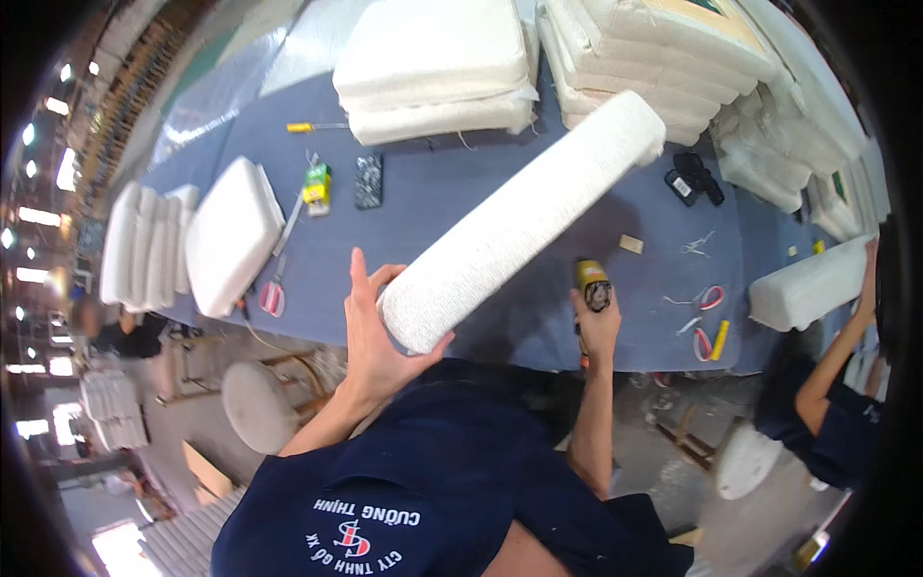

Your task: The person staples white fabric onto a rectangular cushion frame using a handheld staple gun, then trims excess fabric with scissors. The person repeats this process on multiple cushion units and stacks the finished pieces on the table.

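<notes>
Two hands were at work on one long white fabric-covered cushion (524, 216), which stood tilted over the blue-covered worktable (452, 207), its near end at the person's chest and its far end raised toward the stacked white cushions (433, 72) at the back. The left hand (380, 332) cupped the near end from below, fingers spread along the side and thumb hooked under the corner; the right hand (598, 322) was wrapped tight around a yellow-and-black hand tool (592, 285) held just beside the cushion's lower edge. To do this well, I judged, the left hand should keep the cushion steady and its edge turned to the tool, with fingers clear of the tool's nose. What the tool was exactly could not be made out, and its tip was hidden by the hand. The cushion's underside was out of sight. A co-worker's hand (870, 279) at the right rested on another white cushion (808, 288), partly cut off by the rim.
</notes>
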A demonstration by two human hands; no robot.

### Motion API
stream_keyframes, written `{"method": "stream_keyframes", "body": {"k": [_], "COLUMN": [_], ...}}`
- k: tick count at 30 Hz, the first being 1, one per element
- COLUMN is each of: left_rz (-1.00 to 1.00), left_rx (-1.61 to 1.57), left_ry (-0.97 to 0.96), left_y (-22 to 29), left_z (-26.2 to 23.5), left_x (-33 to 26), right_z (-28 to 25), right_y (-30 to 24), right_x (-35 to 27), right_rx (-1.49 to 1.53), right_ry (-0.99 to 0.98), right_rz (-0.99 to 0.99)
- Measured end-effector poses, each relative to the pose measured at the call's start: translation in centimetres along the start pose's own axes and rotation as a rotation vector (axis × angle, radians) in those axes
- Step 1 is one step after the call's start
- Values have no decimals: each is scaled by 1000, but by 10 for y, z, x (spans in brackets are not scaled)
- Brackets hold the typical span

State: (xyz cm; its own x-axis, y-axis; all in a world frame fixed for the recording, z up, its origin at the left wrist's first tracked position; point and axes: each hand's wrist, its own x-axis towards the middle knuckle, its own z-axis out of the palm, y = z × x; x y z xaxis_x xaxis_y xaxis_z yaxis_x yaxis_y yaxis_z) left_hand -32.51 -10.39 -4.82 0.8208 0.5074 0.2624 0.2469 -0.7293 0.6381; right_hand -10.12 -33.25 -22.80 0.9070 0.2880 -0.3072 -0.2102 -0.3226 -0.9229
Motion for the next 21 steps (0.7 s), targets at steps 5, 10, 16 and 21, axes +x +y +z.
{"method": "stream_keyframes", "body": {"k": [5,10,16,21], "left_rz": [48,-1,-15,-45], "left_rx": [55,56,33,4], "left_ry": [57,136,158,220], "left_y": [27,27,31,34], "left_z": [23,24,31,39], "left_x": [-29,-39,-42,-51], "right_z": [-99,-90,-49,7], "right_y": [102,-40,-219,-202], "right_x": [88,53,-51,-38], "right_rx": [-319,-512,-837,-1004], "right_ry": [421,209,-352,-616], "right_rz": [135,-484,-1339,-1553]}}
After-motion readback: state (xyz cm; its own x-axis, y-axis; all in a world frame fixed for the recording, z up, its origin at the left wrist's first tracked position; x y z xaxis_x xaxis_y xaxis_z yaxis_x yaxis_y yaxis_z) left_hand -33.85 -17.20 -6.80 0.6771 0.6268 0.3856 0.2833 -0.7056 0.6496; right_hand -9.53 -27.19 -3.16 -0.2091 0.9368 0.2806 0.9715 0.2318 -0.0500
